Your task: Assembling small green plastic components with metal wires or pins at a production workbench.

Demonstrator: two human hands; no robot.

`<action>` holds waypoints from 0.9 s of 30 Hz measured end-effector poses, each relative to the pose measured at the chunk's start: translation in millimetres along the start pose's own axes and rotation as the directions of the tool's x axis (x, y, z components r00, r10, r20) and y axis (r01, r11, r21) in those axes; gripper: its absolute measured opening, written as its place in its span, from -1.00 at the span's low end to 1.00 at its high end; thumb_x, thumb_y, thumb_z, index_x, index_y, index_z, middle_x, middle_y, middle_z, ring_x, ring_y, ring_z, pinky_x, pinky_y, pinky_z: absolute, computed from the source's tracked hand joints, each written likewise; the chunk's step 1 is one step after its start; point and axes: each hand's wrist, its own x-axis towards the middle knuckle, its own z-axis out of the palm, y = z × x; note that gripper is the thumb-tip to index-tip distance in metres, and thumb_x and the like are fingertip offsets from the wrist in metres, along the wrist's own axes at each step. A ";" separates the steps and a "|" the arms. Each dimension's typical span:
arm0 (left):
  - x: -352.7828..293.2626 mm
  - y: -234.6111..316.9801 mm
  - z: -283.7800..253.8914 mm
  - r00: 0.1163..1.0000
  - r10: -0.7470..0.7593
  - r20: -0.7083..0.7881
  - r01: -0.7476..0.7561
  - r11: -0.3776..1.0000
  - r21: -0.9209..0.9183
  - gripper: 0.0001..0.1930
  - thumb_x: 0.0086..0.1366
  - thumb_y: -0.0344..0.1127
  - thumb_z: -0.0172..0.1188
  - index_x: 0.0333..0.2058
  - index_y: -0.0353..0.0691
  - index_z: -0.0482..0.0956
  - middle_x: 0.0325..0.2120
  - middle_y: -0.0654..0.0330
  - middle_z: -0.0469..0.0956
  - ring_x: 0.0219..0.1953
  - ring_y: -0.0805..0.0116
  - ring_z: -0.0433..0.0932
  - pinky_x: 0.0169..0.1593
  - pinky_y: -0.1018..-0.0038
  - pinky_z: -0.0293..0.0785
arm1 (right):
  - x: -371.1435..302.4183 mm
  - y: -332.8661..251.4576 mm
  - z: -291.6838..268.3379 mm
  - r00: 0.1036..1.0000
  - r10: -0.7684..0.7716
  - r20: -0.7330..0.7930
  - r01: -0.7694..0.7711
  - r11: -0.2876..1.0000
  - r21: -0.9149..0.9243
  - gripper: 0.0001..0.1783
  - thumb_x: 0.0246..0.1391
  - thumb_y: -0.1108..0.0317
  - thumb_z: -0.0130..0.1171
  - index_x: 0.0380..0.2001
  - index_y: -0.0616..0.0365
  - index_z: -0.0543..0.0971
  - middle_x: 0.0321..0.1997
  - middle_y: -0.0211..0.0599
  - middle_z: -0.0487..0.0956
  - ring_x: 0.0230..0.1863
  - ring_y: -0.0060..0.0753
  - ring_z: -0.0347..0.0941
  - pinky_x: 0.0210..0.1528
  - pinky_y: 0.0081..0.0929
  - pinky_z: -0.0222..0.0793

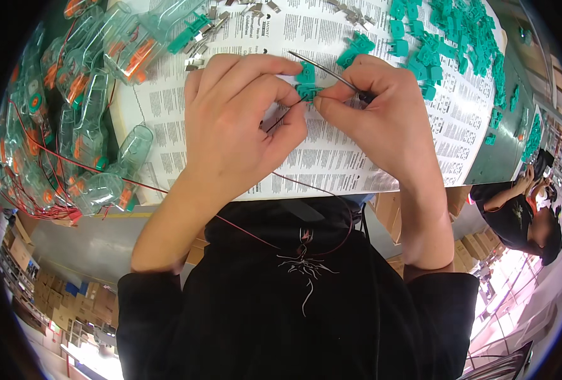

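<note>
Left hand: back facing up; thumb and index finger closed in a pinch; middle finger extended beyond them, toward the right hand. Right hand: fingers curled inward; thumb directed at the left fingertips, near them. Bare left forearm and right forearm extend back from the hands, diverging toward the elbows.

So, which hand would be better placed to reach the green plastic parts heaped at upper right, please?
Probably the right hand: it is nearer those green plastic parts, though it holds a slender metal tool. The left hand, pinching a dark wire, lies farther.
</note>
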 end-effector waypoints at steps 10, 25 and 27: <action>2.3 4.0 -0.2 0.995 -0.095 0.018 0.095 0.995 -0.012 -0.88 0.00 -0.40 0.38 -0.50 -0.07 0.59 -0.03 0.46 0.71 -0.03 0.31 0.48 0.14 0.33 0.23 | -7.5 6.4 -8.1 0.983 -0.173 -0.063 0.173 0.985 -0.013 -0.88 -0.01 0.51 0.41 -0.34 0.25 0.72 -0.44 -0.46 0.53 -0.40 -0.59 0.40 -0.34 -0.58 0.27; 4.0 2.2 0.2 0.997 -0.082 0.013 0.083 0.996 -0.027 -0.90 0.01 -0.39 0.37 -0.49 -0.08 0.61 -0.04 0.45 0.72 -0.06 0.29 0.49 0.14 0.34 0.23 | -26.5 20.7 -22.6 0.902 -0.431 0.021 0.416 0.857 -0.305 -0.80 0.06 0.60 0.39 -0.21 0.20 0.75 -0.39 -0.30 0.64 -0.52 -0.54 0.49 -0.50 -0.60 0.34; 3.8 2.2 0.7 0.996 -0.083 0.016 0.083 0.996 -0.018 -0.90 0.01 -0.39 0.38 -0.49 -0.08 0.61 -0.04 0.45 0.72 -0.06 0.29 0.49 0.15 0.34 0.23 | -26.4 21.4 -23.0 0.898 -0.440 0.019 0.425 0.854 -0.302 -0.81 0.05 0.60 0.39 -0.22 0.20 0.75 -0.42 -0.32 0.63 -0.55 -0.54 0.48 -0.51 -0.61 0.33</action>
